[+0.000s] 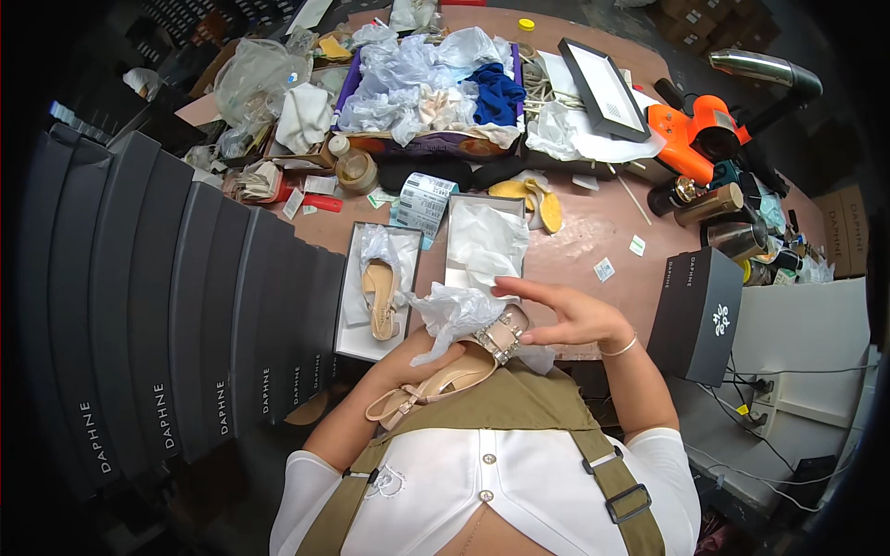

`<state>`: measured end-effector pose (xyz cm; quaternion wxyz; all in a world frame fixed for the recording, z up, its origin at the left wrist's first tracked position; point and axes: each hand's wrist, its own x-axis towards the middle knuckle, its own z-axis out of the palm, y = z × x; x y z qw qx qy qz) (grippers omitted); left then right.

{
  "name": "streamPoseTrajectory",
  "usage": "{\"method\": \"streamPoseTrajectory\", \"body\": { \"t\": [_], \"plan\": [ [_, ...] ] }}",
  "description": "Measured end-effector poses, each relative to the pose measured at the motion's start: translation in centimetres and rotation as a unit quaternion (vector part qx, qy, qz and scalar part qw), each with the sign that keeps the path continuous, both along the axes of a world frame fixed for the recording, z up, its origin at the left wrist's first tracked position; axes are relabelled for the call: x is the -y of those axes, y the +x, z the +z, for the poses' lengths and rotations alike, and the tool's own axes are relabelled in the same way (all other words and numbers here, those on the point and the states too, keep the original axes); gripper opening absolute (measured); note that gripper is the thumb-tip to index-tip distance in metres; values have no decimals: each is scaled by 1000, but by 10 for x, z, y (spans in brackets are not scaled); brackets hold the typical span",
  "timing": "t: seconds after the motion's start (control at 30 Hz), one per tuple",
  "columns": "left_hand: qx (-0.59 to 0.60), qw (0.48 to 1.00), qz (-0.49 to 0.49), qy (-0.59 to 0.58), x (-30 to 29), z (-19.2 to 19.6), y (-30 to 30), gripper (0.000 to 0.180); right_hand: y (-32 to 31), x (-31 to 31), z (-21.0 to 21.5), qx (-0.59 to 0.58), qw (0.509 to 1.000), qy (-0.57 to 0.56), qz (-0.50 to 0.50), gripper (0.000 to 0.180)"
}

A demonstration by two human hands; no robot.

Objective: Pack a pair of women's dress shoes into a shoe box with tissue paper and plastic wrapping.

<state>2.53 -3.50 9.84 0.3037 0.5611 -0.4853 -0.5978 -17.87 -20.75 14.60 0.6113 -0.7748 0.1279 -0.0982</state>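
Observation:
A beige slingback shoe (464, 372) with a jewelled band across its toe lies tilted in front of my apron. My left hand (417, 360) is closed around its side, near the middle, while the strap end points to the lower left. Crumpled white tissue paper (452, 315) bunches against the shoe beside that hand. My right hand (584, 320) is open at the toe, thumb and fingers spread apart; its thumb is close to the jewels, and I cannot tell if it touches them. A matching shoe (380, 298) rests with tissue in an open shoebox (364, 344).
Stacked dark shoeboxes (209, 324) fill the left side. Another open box with white paper (487, 243) sits ahead. Beyond are a label sheet (424, 206), a jar (356, 171), and a purple-edged bin (348, 91) of plastic and cloth. An orange heat tool (681, 134) and dark box (691, 315) are right.

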Motion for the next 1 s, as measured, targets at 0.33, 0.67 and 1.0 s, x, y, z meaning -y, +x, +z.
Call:
{"method": "streamPoseTrajectory", "body": {
  "t": [0.33, 0.67, 1.0],
  "plan": [
    [-121, 984, 124, 40, -3, 15, -5, 58, 85, -8, 83, 115, 982, 152, -16, 18],
    [-245, 939, 234, 56, -7, 8, -1, 55, -16, 4, -53, -100, 956, 273, -46, 50],
    [-173, 959, 219, 56, -10, 1, 3, 32, -23, -23, -49, -63, 967, 165, -185, 22]
  ]
}}
